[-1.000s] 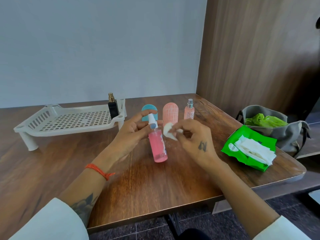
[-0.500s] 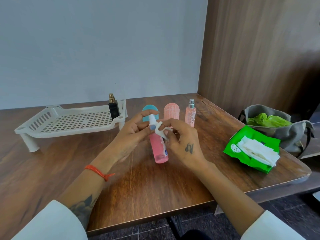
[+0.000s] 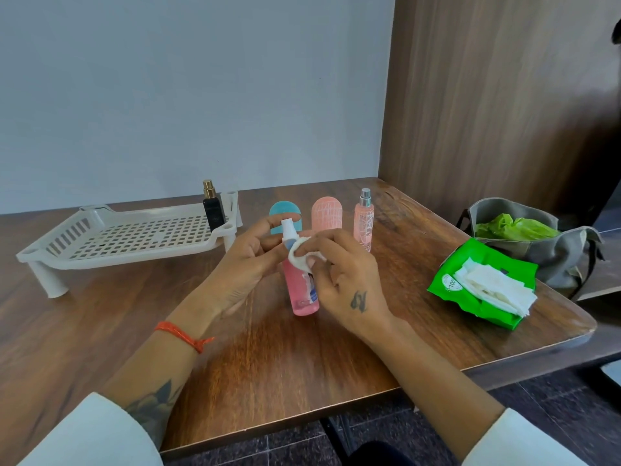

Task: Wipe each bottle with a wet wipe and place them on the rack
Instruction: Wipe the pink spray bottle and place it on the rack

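Head view: the table (image 3: 302,364) has lots of bare wood near me. The white rack (image 3: 134,237) sits far on my left. My left hand (image 3: 245,267) holds the pink bottle (image 3: 300,290) top. My right hand (image 3: 342,280) pinches the wipe (image 3: 299,258) on it. If I rub hard, the bottle could tip into the bottles behind it.

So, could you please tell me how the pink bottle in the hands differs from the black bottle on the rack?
The pink bottle is translucent with a white sprayer; the black bottle is opaque with a gold one. The pink bottle is gripped by the left hand and wiped by the right hand; the black bottle stands untouched on the rack. Both are upright.
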Motion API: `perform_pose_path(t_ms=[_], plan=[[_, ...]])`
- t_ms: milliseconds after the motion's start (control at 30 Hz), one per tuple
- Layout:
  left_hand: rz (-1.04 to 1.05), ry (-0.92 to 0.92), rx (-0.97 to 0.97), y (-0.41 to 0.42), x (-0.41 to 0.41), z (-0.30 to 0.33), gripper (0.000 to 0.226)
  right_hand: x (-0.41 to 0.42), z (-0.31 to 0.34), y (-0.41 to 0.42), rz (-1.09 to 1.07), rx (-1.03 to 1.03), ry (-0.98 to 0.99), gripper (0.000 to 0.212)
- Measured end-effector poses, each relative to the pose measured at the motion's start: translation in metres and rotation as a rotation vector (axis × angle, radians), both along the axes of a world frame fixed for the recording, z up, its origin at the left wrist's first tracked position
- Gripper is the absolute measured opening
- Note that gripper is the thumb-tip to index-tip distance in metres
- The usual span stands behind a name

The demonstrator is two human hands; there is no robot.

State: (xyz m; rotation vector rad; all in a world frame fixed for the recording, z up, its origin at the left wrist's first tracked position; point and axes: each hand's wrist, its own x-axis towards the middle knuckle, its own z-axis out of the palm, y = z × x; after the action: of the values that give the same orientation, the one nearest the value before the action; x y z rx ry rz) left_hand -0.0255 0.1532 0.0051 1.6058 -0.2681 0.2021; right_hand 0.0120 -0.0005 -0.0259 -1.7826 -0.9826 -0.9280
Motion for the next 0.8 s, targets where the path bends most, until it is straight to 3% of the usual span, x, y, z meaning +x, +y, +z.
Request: perform_pose_path(t_ms=[367,600,800], plan=[[0.002,0.026,-0.074,0.004,0.002,-0.001,0.04,0.007,-0.004,-0.001,0.042,-0.061,0.291,0.016],[0.035,0.023,-0.065,0.002,0.001,0.001,0.037,-0.001,-0.003,-0.002,-0.04,-0.011,0.022,0.019],[0.016,0.03,-0.026,0.002,-0.002,0.003,0.032,0.0,-0.004,0.001,0.036,-0.057,0.095,0.015]])
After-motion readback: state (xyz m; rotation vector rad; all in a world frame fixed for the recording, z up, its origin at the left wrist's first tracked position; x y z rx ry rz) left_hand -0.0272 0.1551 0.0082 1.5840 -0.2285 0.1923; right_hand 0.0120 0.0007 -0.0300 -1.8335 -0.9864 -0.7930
